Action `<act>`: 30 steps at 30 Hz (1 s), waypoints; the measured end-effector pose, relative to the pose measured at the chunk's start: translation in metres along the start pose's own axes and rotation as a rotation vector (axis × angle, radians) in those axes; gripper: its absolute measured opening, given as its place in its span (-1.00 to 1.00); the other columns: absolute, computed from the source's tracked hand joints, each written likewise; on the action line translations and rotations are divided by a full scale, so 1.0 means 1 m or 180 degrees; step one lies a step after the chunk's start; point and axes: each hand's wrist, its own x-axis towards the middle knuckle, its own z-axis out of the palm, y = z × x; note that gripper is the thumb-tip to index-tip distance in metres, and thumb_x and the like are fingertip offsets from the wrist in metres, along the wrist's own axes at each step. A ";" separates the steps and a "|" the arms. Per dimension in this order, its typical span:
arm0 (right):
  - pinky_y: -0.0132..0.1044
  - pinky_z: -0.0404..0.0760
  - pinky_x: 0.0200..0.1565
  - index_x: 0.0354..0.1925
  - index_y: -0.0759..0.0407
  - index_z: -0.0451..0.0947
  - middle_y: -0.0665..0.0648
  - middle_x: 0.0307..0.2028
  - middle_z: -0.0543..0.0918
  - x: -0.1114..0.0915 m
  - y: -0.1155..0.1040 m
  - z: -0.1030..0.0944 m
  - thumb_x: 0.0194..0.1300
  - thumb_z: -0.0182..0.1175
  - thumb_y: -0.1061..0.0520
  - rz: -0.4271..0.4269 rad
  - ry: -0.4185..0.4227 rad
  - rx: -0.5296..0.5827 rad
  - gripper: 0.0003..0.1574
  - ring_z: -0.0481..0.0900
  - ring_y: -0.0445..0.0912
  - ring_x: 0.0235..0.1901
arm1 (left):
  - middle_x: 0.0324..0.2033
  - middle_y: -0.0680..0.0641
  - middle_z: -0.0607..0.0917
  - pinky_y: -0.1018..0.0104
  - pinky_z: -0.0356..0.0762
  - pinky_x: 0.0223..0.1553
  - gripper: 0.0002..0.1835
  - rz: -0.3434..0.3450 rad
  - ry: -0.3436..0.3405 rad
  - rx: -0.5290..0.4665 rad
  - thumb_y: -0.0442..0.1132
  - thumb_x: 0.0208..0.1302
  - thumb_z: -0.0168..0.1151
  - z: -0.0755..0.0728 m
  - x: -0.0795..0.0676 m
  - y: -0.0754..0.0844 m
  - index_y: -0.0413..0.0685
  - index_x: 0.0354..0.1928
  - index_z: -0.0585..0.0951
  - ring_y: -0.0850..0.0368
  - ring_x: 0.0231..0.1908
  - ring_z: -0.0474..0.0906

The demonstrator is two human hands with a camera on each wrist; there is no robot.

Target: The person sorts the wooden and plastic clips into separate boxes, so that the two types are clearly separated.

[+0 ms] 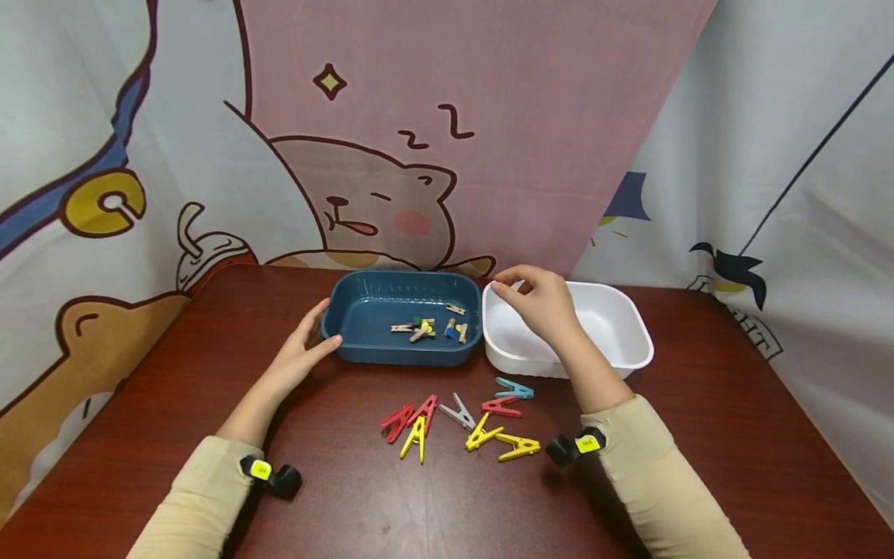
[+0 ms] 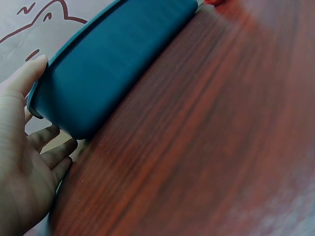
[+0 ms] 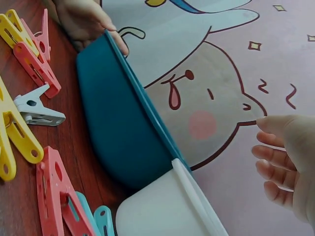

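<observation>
1. The left hand [image 1: 299, 351], thumb and fingers apart, touches the left end of the blue basin [image 1: 401, 355]
2. The right hand [image 1: 541, 304], fingers loosely bent, hangs right of the blue basin, over the white basin [image 1: 520, 361]
3. Small pegs [image 1: 421, 333] lie inside the blue basin
4. Larger clips [image 1: 466, 419] lie in front of the blue basin

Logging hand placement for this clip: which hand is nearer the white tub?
Right. The right hand is raised above the left part of the white tub; the left hand is farther off, touching the left end of the blue tub.
</observation>
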 end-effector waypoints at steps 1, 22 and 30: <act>-0.19 0.47 -0.46 -0.20 0.10 0.71 0.04 -0.29 0.70 -0.002 0.000 -0.002 0.25 0.30 -0.05 0.0017 0.0012 0.0016 -0.73 0.52 -0.06 -0.39 | 0.43 -0.21 0.08 -0.17 0.01 0.29 -0.20 0.0002 0.0001 0.0001 -0.20 0.37 0.16 0.000 0.000 0.000 0.09 0.51 -0.04 -0.16 0.38 0.02; -0.47 0.46 -0.35 -0.16 0.17 0.71 0.10 -0.26 0.69 -0.044 0.026 -0.048 0.25 0.30 0.10 -0.0195 0.0662 0.0205 -0.78 0.51 -0.23 -0.36 | 0.41 -0.25 0.10 -0.18 0.03 0.27 -0.18 0.0005 0.0003 0.0017 -0.15 0.36 0.17 0.001 -0.001 0.001 0.07 0.51 -0.04 -0.19 0.37 0.04; -0.52 0.44 -0.32 -0.18 0.30 0.70 0.08 -0.31 0.69 -0.051 0.041 -0.065 0.21 0.30 0.30 -0.0184 0.0948 0.0257 -0.82 0.51 -0.33 -0.38 | 0.42 -0.23 0.09 -0.18 0.01 0.28 -0.20 -0.0010 0.0000 0.0021 -0.20 0.37 0.16 0.000 0.000 0.001 0.08 0.51 -0.04 -0.18 0.37 0.03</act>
